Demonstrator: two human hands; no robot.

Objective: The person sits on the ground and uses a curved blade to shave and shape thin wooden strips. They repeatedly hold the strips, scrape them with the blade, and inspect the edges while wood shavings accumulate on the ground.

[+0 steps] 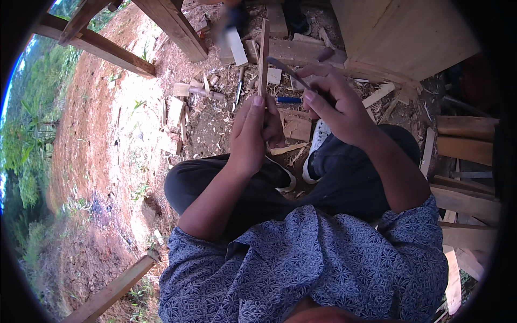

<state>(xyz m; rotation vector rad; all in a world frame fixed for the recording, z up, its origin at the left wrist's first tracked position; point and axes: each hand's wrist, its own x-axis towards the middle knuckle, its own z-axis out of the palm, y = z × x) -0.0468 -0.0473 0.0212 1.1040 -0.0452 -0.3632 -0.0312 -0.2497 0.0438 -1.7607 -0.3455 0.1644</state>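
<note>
Fingers [257, 110] of my left hand [253, 134] are clamped around a thin wooden strip [263, 54], held upright in front of me with its lower end hidden inside the grip and its top reaching toward the upper edge of the view. My right hand [336, 105], just beside it, has its fingers closed on a slim dark blade [288, 70] that slants up and left until its tip sits near the strip; I cannot tell whether metal actually touches wood, and the handle is buried in my palm. Both forearms rise from my blue patterned shirt [323, 264], over my dark trousers [258, 188] and a dark shoe with a white sole [318, 142], only partly visible beneath the right wrist. Bare reddish ground [124, 124] below is littered with offcuts and shavings [293, 129], a small blue object [289, 99] too small for me to identify, and what looks like another tool lying near it. At the top a blurred patch hides part of the scene. Wooden beams [107, 51] cross the upper left, a pale plank box [404, 37] is cut off at upper right, and stacked boards [466, 140] fade into the dark rim.
</note>
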